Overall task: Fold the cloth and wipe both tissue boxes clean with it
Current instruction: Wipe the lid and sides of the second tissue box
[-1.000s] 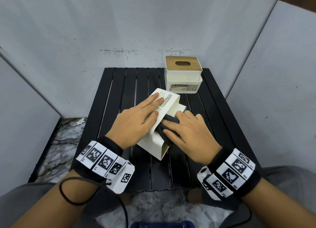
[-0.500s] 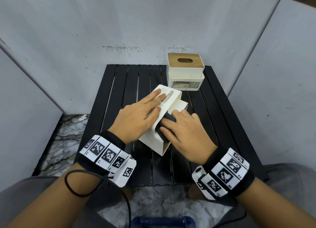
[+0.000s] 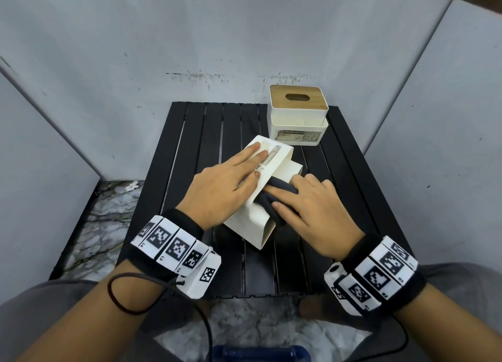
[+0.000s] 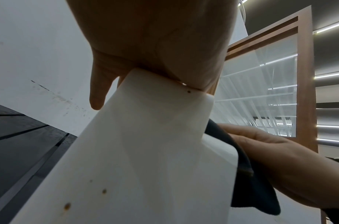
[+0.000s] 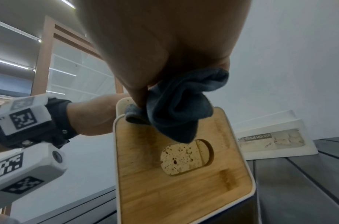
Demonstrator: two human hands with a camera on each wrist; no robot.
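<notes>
White plastic tissue box [image 3: 260,196], tipped on its side near the middle of the black slatted bench [image 3: 201,133]; held down by the left hand [image 3: 222,188], fingers laid flat. Dark cloth [image 3: 274,198] is bunched in the gripping right hand [image 3: 312,212] and pressed against the box's wooden lid. Second tissue box [image 3: 297,117] is stood upright at the far right corner.

In the head view, most of the dark folded cloth [image 3: 274,198] lies hidden under the right hand [image 3: 312,212], and the tipped white tissue box [image 3: 252,223] is partly covered by the flat left hand [image 3: 220,190]. The small print on the far white tissue box with the wooden lid [image 3: 297,117] is too fine to read. The left wrist view cuts off that hand's fingertips behind the box edge.
</notes>
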